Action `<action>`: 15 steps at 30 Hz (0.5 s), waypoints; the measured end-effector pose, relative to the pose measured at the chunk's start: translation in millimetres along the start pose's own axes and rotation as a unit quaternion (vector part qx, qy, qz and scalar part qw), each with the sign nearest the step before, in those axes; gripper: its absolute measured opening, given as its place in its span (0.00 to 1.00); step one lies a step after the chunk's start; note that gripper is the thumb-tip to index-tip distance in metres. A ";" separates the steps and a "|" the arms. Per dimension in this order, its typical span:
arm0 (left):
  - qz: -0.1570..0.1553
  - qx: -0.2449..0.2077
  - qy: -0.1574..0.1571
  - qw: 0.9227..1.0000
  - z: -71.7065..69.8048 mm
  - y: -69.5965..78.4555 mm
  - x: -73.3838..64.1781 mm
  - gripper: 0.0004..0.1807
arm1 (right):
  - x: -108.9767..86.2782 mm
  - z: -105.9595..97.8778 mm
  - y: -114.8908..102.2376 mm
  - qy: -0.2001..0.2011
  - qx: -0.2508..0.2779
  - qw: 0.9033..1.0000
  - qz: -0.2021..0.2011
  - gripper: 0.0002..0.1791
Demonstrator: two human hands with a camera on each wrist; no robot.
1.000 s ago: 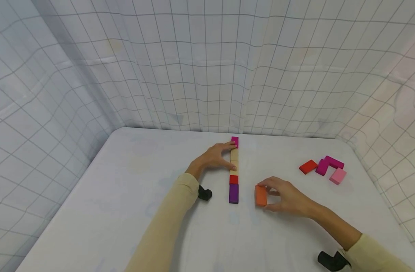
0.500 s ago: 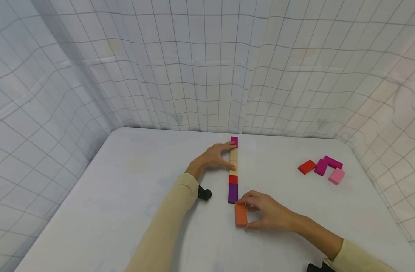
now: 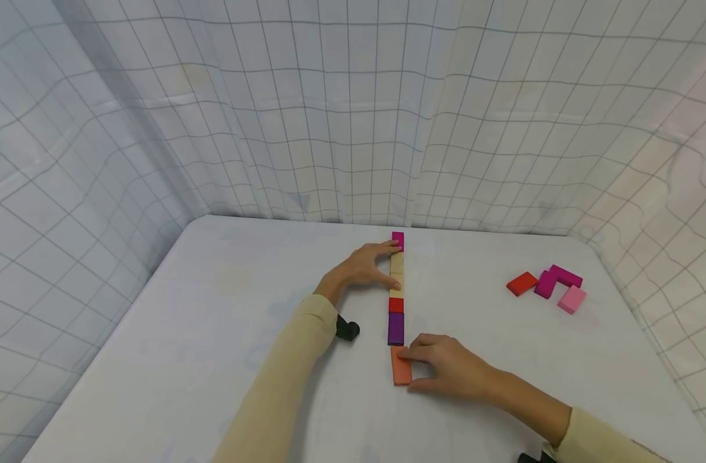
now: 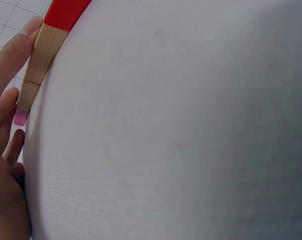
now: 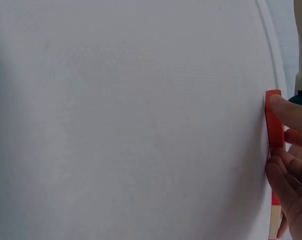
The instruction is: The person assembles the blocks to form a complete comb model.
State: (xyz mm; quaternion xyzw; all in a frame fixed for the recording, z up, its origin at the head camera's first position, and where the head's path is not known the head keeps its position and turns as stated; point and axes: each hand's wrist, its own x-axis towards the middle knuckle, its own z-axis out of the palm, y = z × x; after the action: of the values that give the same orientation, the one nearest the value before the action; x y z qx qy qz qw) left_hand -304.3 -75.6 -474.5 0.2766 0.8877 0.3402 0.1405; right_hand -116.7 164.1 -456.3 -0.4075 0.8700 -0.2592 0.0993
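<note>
A straight row of toy blocks runs down the table's middle in the head view: a magenta block [image 3: 398, 237], pale wooden blocks [image 3: 397, 263], a red block [image 3: 396, 305] and a purple block [image 3: 396, 328]. My left hand [image 3: 359, 267] rests against its left side, fingers on the magenta block and thumb on the wood. At the row's near end lies an orange block [image 3: 402, 373], close below the purple one and slightly to its right. My right hand [image 3: 457, 366] holds it, fingers at the far end, thumb [image 5: 285, 107] at the near end.
On the right of the table [image 3: 214, 321] lie a red block [image 3: 522, 283], two magenta blocks [image 3: 565, 276] and a pink block [image 3: 572, 299]. A white gridded curtain [image 3: 330, 128] stands along the back and sides.
My right hand has carried the orange block left and nearer, from right of the purple block to just below it. The left hand stays on the row.
</note>
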 end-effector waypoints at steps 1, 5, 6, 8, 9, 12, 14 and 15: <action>0.000 0.000 0.000 1.000 0.1 -0.1 -0.2 0.51 | 1.3 1.3 -1.2 0.004 -0.004 1.000 -0.001 0.27; 0.000 -0.004 0.001 1.000 0.2 -0.5 -0.8 0.51 | 5.8 4.8 -6.0 0.013 -0.022 1.000 0.007 0.26; 0.002 -0.008 0.002 1.000 0.0 -0.3 -0.9 0.51 | 6.6 5.1 -7.2 0.013 -0.026 1.000 0.013 0.27; 0.006 -0.010 0.003 1.000 -0.2 -0.2 -0.8 0.51 | 7.8 5.2 -9.2 0.011 -0.032 0.999 0.024 0.27; 0.006 -0.011 0.003 1.000 -0.3 -0.1 -0.7 0.51 | 8.3 5.0 -10.0 0.008 -0.034 0.999 0.030 0.28; 0.006 -0.009 0.002 1.000 -0.4 -0.2 -0.3 0.51 | 9.1 4.2 -12.1 0.002 -0.037 0.998 0.044 0.28; 0.004 -0.006 0.002 1.000 -0.6 -0.1 -0.1 0.51 | 9.6 4.0 -12.7 0.002 -0.040 0.998 0.047 0.29; 0.003 -0.005 0.002 1.000 -0.7 0.1 -0.2 0.51 | 9.9 4.2 -12.9 0.004 -0.041 0.998 0.047 0.29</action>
State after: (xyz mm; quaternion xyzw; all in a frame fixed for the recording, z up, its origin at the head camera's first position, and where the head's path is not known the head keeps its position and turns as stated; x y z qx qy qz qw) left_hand -304.4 -76.0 -473.9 0.2776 0.8856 0.3454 0.1393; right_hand -113.1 148.2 -452.6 -0.3684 0.8988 -0.2197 0.0908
